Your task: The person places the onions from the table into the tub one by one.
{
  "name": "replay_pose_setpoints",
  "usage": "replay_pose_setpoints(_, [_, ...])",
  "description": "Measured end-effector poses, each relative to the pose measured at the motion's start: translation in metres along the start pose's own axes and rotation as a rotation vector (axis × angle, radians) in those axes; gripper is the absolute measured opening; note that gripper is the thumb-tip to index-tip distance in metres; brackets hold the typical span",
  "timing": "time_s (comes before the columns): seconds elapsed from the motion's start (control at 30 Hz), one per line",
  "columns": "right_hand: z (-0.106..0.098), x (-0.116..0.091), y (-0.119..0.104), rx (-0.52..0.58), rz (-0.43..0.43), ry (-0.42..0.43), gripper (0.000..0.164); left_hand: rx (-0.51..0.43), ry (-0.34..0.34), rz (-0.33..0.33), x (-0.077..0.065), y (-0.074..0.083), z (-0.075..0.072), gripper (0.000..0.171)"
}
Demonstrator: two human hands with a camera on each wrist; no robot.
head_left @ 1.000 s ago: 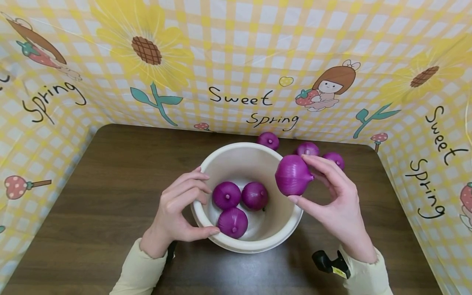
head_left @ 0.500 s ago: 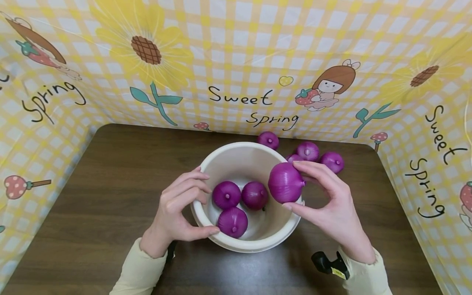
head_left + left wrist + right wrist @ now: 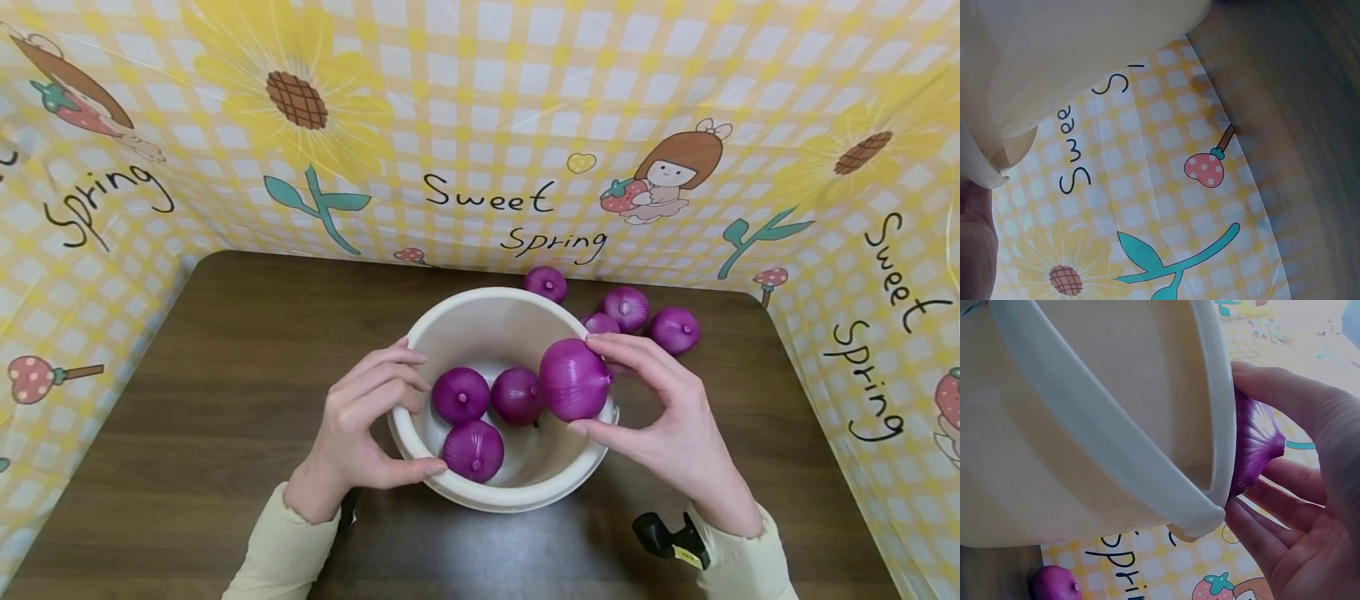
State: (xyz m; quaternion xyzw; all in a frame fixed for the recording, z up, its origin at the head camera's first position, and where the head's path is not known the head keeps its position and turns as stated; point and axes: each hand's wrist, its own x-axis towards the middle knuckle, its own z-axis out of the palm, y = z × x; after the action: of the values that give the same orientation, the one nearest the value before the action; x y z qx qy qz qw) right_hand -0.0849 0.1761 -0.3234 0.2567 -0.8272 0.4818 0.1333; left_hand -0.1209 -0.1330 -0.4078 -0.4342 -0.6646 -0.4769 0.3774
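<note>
In the head view a cream bucket [image 3: 510,498] stands on the table, with three purple onions [image 3: 474,451] lying at its bottom. My left hand [image 3: 367,421] holds the bucket's left rim, thumb at the front and fingers over the edge. Over the right rim, my right hand [image 3: 660,408] grips another purple onion [image 3: 574,379] between thumb and fingers, its pointed tip toward the palm. From the right wrist view, that onion [image 3: 1252,444] shows partly behind the bucket rim [image 3: 1219,412]. Only part of my left hand [image 3: 977,244] appears at the left wrist view's edge.
Behind the bucket on the right lie several more purple onions [image 3: 625,309], one partly hidden by the rim. A yellow checked cloth [image 3: 480,125] rises along the back and sides of the brown wooden table [image 3: 247,350].
My right hand has carried its onion left and slightly nearer, from the bucket's right edge to over its opening. The left hand stays on the rim.
</note>
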Motion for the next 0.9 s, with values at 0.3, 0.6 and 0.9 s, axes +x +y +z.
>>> replay_pose_setpoints(0.3, [0.0017,-0.0005,0.0019,-0.006,-0.013,-0.01,0.075,-0.001,-0.002,0.002,-0.0005,-0.0009,-0.0001,0.051])
replay_pose_setpoints(0.6, [0.0012,0.0007,0.0032,0.005,-0.033,-0.008,0.08,0.001,-0.007,0.0,-0.0039,-0.0037,-0.0005,0.051])
replay_pose_setpoints(0.9, [-0.0002,0.0009,0.0054,0.002,-0.029,0.006,0.079,0.001,-0.008,-0.004,-0.003,-0.0029,-0.0004,0.051])
